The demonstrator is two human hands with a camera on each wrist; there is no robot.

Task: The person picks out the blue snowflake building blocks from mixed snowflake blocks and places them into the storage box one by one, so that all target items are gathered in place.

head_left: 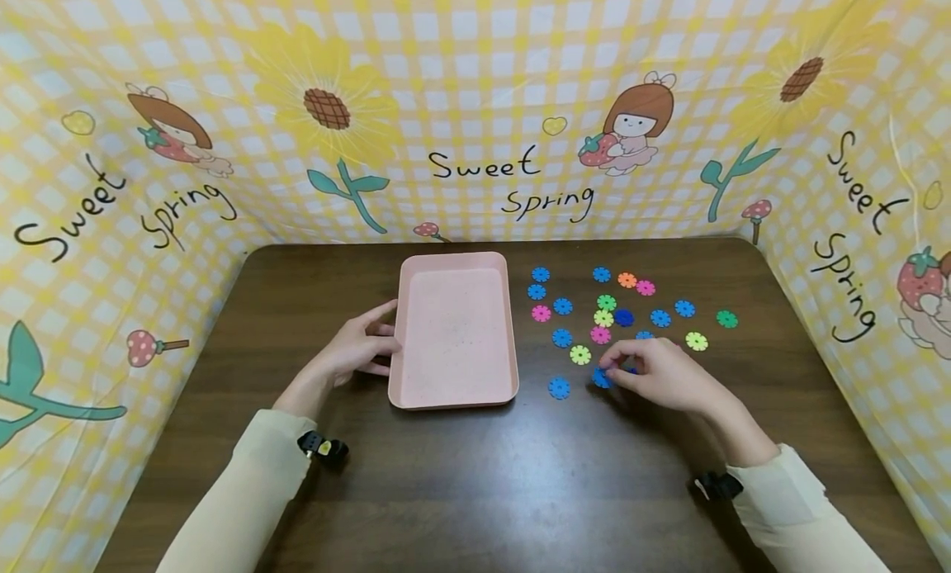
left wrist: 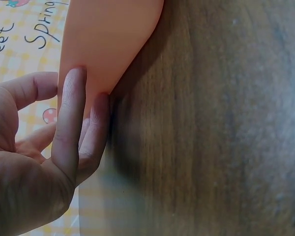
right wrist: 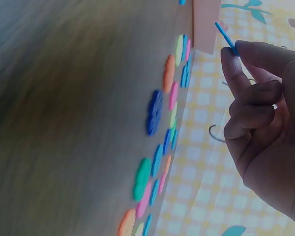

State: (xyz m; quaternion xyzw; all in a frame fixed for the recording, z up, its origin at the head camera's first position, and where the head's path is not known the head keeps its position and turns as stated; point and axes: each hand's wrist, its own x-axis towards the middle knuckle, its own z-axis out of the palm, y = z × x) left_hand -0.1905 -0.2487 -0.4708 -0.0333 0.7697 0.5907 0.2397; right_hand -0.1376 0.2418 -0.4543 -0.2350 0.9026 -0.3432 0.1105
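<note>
A pink rectangular tray (head_left: pixel 453 401) lies on the brown table, with the left hand (head_left: pixel 360 342) at its left side. In the left wrist view, fairly straight fingers (left wrist: pixel 71 118) touch the tray's outer wall (left wrist: pixel 110 34). Thumb and a finger of the right hand (head_left: pixel 669 375) pinch a blue notched plastic disc (head_left: pixel 601 378). The right wrist view shows this disc (right wrist: pixel 227 38) edge-on, raised between the fingertips. Nearby on the table lie a blue disc (head_left: pixel 559 388) and a yellow-green disc (head_left: pixel 580 355).
Right of the tray, several more discs are scattered, among them a pink disc (head_left: pixel 600 335), an orange disc (head_left: pixel 627 281) and a green disc (head_left: pixel 726 319). Yellow checked cloth (head_left: pixel 475 119) stands like a wall behind and at both sides of the table (head_left: pixel 475 490).
</note>
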